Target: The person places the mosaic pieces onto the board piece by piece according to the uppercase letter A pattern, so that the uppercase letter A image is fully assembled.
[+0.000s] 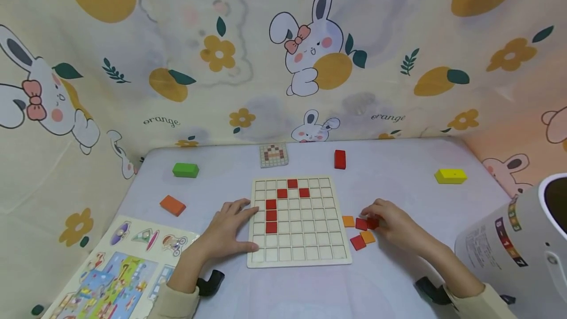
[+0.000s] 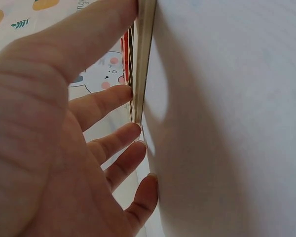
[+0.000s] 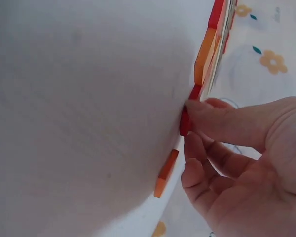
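Note:
A white grid board [image 1: 305, 255] lies flat on the table, with several red square tiles [image 1: 271, 215] in its upper and left cells. My left hand [image 1: 226, 230] is at the board's left edge, fingers spread, the thumb and index finger touching it. In the left wrist view the board's edge [image 2: 144, 59] runs beside the fingertips. To the right of the board, my right hand [image 1: 396, 225] pinches a red tile [image 3: 185, 122] between thumb and fingers. Close by lie an orange tile [image 1: 348, 221], a second orange tile [image 1: 367, 237] and a red tile [image 1: 358, 242].
Behind the board lies a small pattern card [image 1: 273, 155], with a red block [image 1: 339, 159] to its right. A green block [image 1: 185, 170] and an orange block [image 1: 173, 205] sit left, a yellow block [image 1: 450, 176] right. An illustrated sheet [image 1: 177, 233] and a white container [image 1: 500, 250] flank the arms.

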A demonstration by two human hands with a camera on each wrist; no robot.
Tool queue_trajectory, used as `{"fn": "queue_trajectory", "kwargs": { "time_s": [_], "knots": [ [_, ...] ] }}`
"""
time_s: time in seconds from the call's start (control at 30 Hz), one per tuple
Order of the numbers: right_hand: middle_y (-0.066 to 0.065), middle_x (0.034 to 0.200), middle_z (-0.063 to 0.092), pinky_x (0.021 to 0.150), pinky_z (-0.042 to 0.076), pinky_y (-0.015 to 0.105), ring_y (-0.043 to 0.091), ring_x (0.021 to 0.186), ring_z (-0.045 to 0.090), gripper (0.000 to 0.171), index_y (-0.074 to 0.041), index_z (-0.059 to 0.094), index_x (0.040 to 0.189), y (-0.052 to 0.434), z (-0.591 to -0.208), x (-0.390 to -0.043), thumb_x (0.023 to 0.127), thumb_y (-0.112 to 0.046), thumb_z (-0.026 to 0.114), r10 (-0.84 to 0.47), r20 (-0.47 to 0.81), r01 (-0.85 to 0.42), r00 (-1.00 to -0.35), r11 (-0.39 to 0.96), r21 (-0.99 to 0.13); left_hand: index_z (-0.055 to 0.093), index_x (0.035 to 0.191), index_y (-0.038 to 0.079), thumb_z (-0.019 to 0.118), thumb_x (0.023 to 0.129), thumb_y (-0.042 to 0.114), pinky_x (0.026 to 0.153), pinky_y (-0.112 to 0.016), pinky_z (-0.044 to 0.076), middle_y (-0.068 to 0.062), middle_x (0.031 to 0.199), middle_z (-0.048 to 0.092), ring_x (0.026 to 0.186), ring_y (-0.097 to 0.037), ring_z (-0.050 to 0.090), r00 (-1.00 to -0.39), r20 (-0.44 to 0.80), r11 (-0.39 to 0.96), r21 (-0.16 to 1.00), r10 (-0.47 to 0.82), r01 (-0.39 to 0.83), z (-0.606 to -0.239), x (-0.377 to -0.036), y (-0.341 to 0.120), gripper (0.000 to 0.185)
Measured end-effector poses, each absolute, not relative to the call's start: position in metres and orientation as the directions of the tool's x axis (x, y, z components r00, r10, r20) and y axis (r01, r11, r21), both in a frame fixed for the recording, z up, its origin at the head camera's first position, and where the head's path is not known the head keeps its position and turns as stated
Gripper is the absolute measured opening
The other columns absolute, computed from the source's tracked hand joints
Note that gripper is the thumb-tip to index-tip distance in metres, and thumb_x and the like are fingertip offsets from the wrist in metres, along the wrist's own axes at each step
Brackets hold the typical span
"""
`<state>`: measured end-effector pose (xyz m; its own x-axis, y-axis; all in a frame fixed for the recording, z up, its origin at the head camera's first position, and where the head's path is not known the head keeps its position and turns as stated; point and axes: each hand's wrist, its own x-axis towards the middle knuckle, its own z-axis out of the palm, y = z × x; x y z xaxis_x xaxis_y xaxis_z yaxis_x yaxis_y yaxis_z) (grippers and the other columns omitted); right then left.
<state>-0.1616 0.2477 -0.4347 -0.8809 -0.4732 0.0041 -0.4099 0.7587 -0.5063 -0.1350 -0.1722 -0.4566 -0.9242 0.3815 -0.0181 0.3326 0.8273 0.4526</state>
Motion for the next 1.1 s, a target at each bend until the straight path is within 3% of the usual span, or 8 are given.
{"fn": "queue_trajectory", "kwargs": {
  "time_s": [0.3,0.57,0.8,1.0,1.1],
  "knots": [
    [-0.002,0.089,0.059,0.072,0.057,0.029,0.017,0.085,0.056,0.03,-0.006,0.069,0.095,0.248,-0.431,-0.161,0.074,0.013,0.078,-0.469,-0.038,-0.379,-0.883,0.757,-0.532,0.053,0.145,0.018,0.085,0.07,0.055,0.103,-0.055,0.037,-0.01,0.153,0.039,0.136,-0.032,0.034,-0.925,-0.022,0.829,0.453,0.38,0.33,-0.457,-0.135,-0.172,0.09],
    [-0.003,0.084,0.063,0.07,0.053,0.027,0.018,0.081,0.056,0.023,-0.008,0.067,0.092,0.246,-0.423,-0.172,0.081,0.012,0.072,-0.482,-0.052,-0.358,-0.874,0.713,-0.603,0.052,0.145,0.017,0.085,0.07,0.054,0.104,-0.056,0.036,-0.01,0.153,0.039,0.136,-0.033,0.035,-0.922,-0.015,0.823,0.458,0.387,0.338,-0.457,-0.135,-0.173,0.09],
    [-0.001,0.083,0.061,0.062,0.051,0.026,0.02,0.079,0.055,0.014,-0.005,0.068,0.097,0.203,-0.417,-0.196,0.087,0.005,0.069,-0.548,-0.04,-0.364,-0.835,0.607,-0.707,0.052,0.146,0.019,0.084,0.071,0.055,0.105,-0.057,0.035,-0.01,0.154,0.038,0.138,-0.033,0.033,-0.92,-0.024,0.816,0.471,0.392,0.336,-0.459,-0.135,-0.173,0.09],
    [0.008,0.092,0.064,0.07,0.051,0.028,0.021,0.082,0.055,0.018,-0.003,0.068,0.101,0.162,-0.422,-0.217,0.088,0.009,0.065,-0.637,-0.016,-0.416,-0.77,0.521,-0.746,0.052,0.146,0.019,0.085,0.071,0.054,0.105,-0.056,0.035,-0.009,0.154,0.038,0.138,-0.032,0.033,-0.922,-0.024,0.818,0.472,0.385,0.329,-0.46,-0.135,-0.174,0.089],
    [0.009,0.092,0.064,0.072,0.05,0.029,0.02,0.081,0.054,0.02,-0.002,0.07,0.101,0.152,-0.428,-0.227,0.088,0.011,0.064,-0.641,-0.032,-0.41,-0.767,0.528,-0.744,0.052,0.146,0.02,0.086,0.071,0.053,0.104,-0.055,0.035,-0.009,0.154,0.038,0.137,-0.031,0.033,-0.924,-0.021,0.818,0.472,0.382,0.327,-0.46,-0.136,-0.175,0.089]
  ]
}}
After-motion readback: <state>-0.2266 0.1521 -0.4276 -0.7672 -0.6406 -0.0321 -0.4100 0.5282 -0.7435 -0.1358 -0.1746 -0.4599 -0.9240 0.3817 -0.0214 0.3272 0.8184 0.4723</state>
